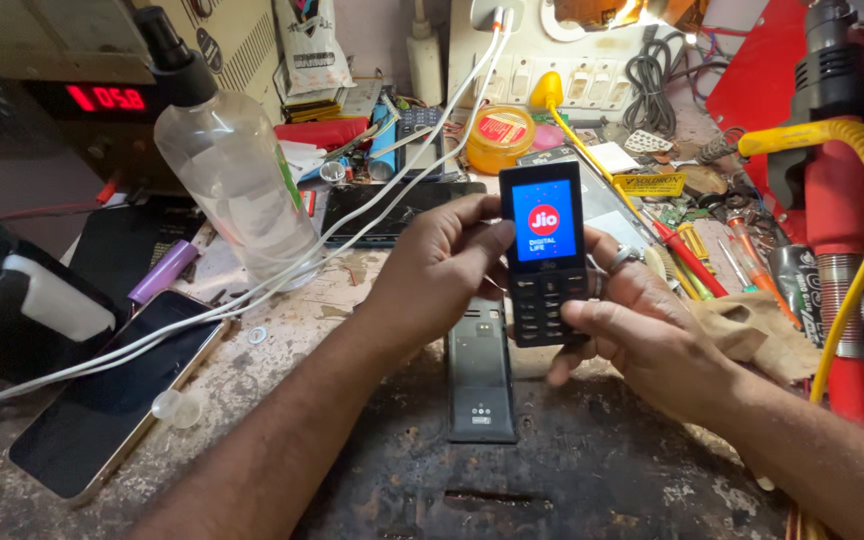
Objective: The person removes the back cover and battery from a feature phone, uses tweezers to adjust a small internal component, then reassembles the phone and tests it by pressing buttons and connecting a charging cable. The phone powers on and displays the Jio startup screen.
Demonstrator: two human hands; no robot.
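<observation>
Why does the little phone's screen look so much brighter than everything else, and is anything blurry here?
Head view: the keypad phone, held by the left hand and right hand, has a lit blue screen that glows against the dim workbench; the lamp flares top right; edges bend and soften, as at the clear bottle.

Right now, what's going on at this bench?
A person holds a black keypad phone upright in both hands over a worn, cluttered workbench. The left hand grips its left edge; the right hand supports it low, thumb on the keypad. The screen is lit blue with a red round logo. A black back cover lies flat on the bench just below. A smartphone lies to the left, white cables running across it beside a clear bottle.
</observation>
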